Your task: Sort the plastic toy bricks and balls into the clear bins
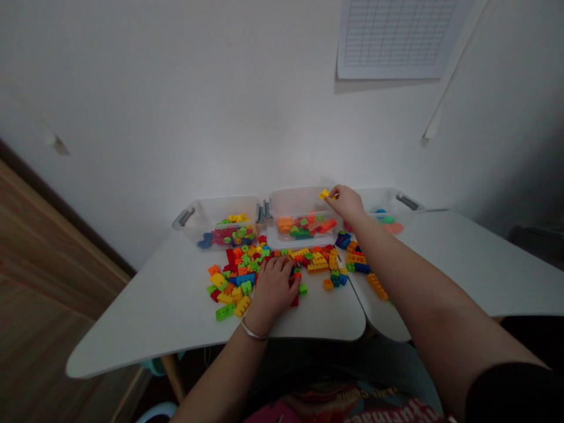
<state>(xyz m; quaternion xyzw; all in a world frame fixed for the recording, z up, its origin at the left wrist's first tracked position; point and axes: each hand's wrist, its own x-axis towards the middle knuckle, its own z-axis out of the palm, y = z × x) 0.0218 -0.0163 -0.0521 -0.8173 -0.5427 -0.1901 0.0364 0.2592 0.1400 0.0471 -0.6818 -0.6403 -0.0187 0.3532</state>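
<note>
My right hand point(347, 202) is raised over the right side of the middle clear plastic box point(302, 202). Its fingertips pinch a yellow toy building brick point(325, 194). On the table, my left hand point(275, 285) lies over a pile of mixed toy building bricks point(244, 276), fingers apart and bent down among them. What sits under its fingertips is partly hidden. Orange, green and red bricks fill the bottom of the middle box. A yellow stepped stack of bricks point(318, 263) rests to the right of my left hand.
A left clear box point(198, 226) holds red, blue, green and yellow bricks. The right clear box point(388, 200), partly behind my right forearm, has blue, green and orange pieces. Two white tabletops point(171, 294) meet at a seam. Behind them stands a wall with a paper chart point(396, 41).
</note>
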